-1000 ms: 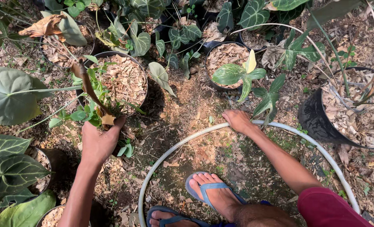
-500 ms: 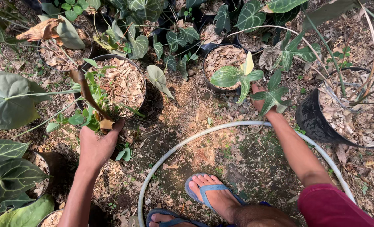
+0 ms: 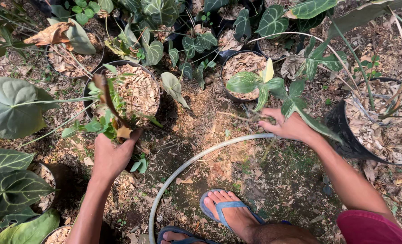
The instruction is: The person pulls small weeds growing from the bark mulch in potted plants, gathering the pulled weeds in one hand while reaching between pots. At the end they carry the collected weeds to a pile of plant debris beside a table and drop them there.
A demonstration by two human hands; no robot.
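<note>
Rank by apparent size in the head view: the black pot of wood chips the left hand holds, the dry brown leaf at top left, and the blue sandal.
1. Black pot of wood chips
2. Blue sandal, partly hidden
3. Dry brown leaf

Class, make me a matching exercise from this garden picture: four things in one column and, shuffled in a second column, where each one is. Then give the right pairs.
1. left hand
2. right hand
3. sandalled foot
4. large black pot

A. inside the white hoop
B. at the picture's right edge
C. on the rim of the chip-filled pot
D. among the stems below the small pot

Pairs: 1-C, 2-D, 3-A, 4-B
</note>
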